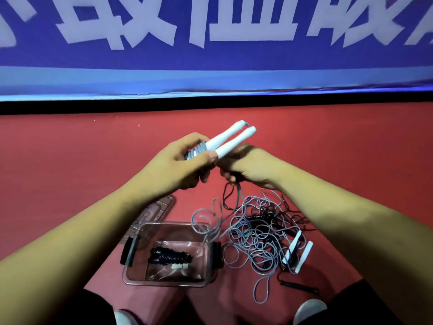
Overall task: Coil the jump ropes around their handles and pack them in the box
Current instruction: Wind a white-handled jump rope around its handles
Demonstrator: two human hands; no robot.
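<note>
My left hand (185, 160) grips two white jump-rope handles (230, 139) held side by side, with a few turns of grey rope (196, 152) coiled round their lower ends. Just to the right, my right hand (243, 167) pinches the grey rope, which trails down to a tangled pile of grey and black ropes (255, 228) on the red floor. Two more white handles (297, 252) lie at the pile's right edge. A clear plastic box (131, 270) with black side latches stands below my hands and holds one coiled black jump rope (169, 255).
The box's clear lid (161, 207) lies on the floor behind the box, partly under my left forearm. A black handle (297, 286) lies at the lower right of the pile. A blue banner (210, 55) closes off the far side. My knees and shoes fill the bottom edge.
</note>
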